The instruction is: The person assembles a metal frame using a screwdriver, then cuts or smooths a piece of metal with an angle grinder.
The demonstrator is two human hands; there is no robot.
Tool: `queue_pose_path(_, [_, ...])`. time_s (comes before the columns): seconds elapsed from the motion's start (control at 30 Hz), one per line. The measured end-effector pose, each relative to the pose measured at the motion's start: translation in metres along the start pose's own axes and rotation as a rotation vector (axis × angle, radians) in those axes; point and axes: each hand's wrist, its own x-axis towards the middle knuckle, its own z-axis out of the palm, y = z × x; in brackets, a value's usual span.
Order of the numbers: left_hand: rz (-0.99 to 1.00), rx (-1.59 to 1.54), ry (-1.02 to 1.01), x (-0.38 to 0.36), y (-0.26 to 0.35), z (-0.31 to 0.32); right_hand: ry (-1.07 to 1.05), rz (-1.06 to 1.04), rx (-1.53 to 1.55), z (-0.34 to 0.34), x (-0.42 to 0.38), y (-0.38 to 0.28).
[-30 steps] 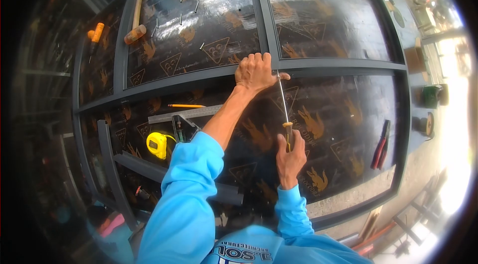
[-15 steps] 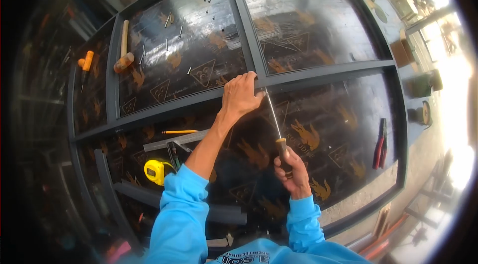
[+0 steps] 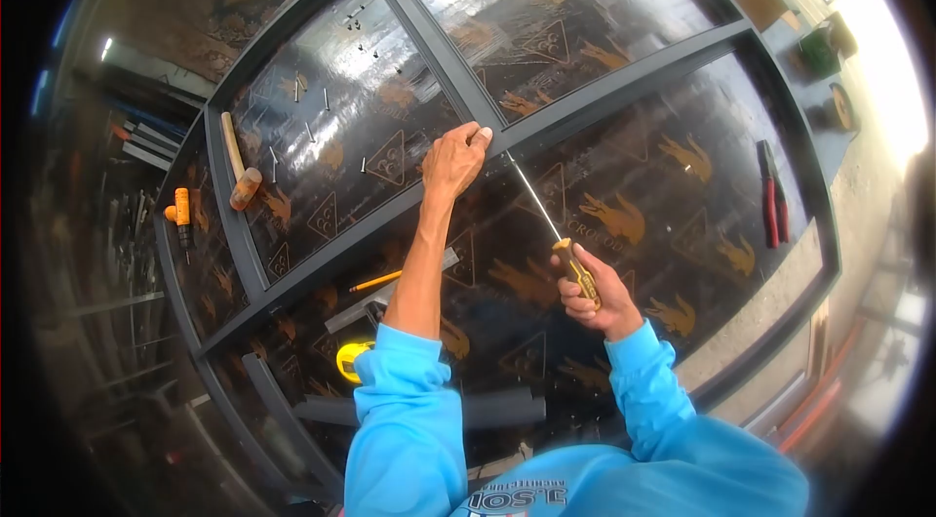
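In my right hand is a screwdriver with a yellow-and-black handle, my fingers wrapped round it. Its long metal shaft slants up to the left, and the tip meets the side of the dark grey metal frame close to where its bars join. My left hand grips the frame's middle bar just left of that joint, thumb toward the joint and fingers curled over the bar. Whether a screw sits at the tip is too small to tell.
A mallet and an orange-handled tool lie at the left. Red-handled pliers rest at the right. A yellow tape measure and a pencil are beside my left forearm. Several loose screws are scattered on the dark printed board.
The view has turned and shifted, so the frame appears tilted. My right hand has rolled the screwdriver handle, showing more of its yellow. My left hand's fingers have curled more over the bar.
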Motion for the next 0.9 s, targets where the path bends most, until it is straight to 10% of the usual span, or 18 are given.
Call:
queue_pose_path(0.17, [0.041,-0.011,-0.04,0.013,-0.009,-0.004,-0.028,-0.012,0.021,0.022,-0.004,0.003])
queue_pose_path(0.37, [0.164,0.056,0.012,0.0,-0.01,0.0,0.965,-1.418,-1.723,0.035,0.002,0.032])
queue_pose_path(0.5, [0.341,0.057,0.14,-0.005,-0.016,0.008,0.728,-1.255,-1.518,0.016,0.02,0.037])
queue_pose_path(0.57, [0.304,0.087,0.127,-0.003,-0.011,0.004,0.369,-0.14,-0.328,0.044,-0.01,0.003])
queue_pose_path(0.6, [0.273,0.118,0.092,-0.009,-0.01,0.005,0.119,-0.006,-0.092,0.022,-0.01,-0.01])
queue_pose_path(0.7, [0.371,0.203,0.169,-0.018,-0.008,0.009,-0.081,0.09,0.003,0.008,-0.008,-0.015])
queue_pose_path(0.9, [0.802,0.343,0.196,-0.048,-0.001,0.006,0.202,-0.125,-0.495,0.047,-0.033,-0.002])
